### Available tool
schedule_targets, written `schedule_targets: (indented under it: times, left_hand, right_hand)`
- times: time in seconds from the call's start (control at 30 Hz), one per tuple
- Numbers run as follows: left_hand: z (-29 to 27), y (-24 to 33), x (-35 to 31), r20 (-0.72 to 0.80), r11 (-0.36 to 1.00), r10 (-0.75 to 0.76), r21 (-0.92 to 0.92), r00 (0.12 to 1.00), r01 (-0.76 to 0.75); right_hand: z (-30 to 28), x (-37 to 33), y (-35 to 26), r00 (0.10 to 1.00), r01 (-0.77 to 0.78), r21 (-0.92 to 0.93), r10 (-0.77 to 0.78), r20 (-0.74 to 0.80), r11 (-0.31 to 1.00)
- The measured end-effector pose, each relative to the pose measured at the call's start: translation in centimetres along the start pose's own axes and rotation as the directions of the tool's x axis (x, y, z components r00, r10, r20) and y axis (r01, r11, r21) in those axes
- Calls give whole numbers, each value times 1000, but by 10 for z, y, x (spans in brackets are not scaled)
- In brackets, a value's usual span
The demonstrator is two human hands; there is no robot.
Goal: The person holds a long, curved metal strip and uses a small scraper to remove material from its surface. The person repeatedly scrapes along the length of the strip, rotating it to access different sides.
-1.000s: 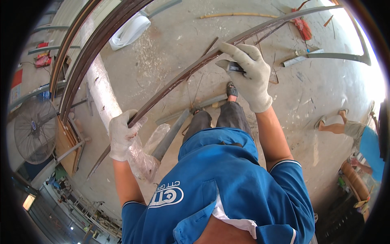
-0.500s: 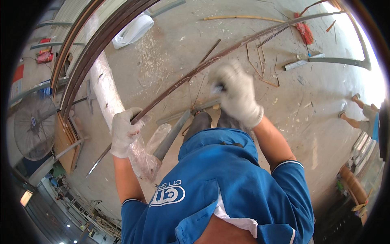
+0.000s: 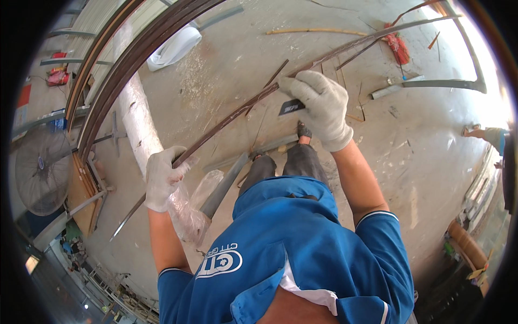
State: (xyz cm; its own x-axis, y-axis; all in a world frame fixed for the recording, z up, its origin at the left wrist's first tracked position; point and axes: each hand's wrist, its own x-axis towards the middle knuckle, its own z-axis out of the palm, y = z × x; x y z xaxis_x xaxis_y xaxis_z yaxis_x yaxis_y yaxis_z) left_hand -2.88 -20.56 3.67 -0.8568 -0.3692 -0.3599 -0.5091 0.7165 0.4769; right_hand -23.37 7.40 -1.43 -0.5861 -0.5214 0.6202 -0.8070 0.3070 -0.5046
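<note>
My left hand (image 3: 164, 179), in a whitish work glove, is closed around a long, thin, dark brown bar (image 3: 229, 119). Clear film clings to the bar by that hand. The bar runs on a slant from the lower left to the far upper right. My right hand (image 3: 322, 107), gloved too, is closed on a small flat black object (image 3: 292, 107) that juts from under the fingers; its kind cannot be made out. The right thumb and fingertips are at the bar's near side, and whether they pinch it is hidden.
Film-wrapped bundle (image 3: 141, 129) stretches along my left, beside dark brown frame pieces (image 3: 121, 70). A standing fan (image 3: 42, 170) is farther left. A red broom head (image 3: 397, 49), a bamboo pole (image 3: 318, 31) and metal offcuts (image 3: 396, 89) lie ahead. Another person's leg (image 3: 476, 132) shows at the right.
My right hand, blurred before, has moved slightly up and now sits sharp against the bar, the black object showing plainly. One foot has come into view. The left hand keeps its hold.
</note>
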Motion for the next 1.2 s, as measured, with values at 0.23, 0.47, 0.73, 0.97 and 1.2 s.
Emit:
schedule_targets:
  times: [0.23,0.47,0.73,0.97,1.2]
  left_hand:
    - [5,2,-5,-47,998,-28,59,998,31]
    - [11,1,-9,-80,985,-40,166,996,53]
    - [12,-2,-10,-122,990,-6,139,993,23]
    - [15,0,-11,-148,975,14,222,989,20]
    - [17,0,-13,-163,974,7,223,987,30]
  right_hand:
    - [-8,-6,11,759,-553,411,642,-111,725]
    - [0,-1,29,626,-654,583,777,60,482]
    - [-19,-3,27,617,-701,573,764,188,424]
    - [-8,-3,29,661,-688,471,745,94,552]
    - [-21,-9,21,560,-715,596,809,177,365]
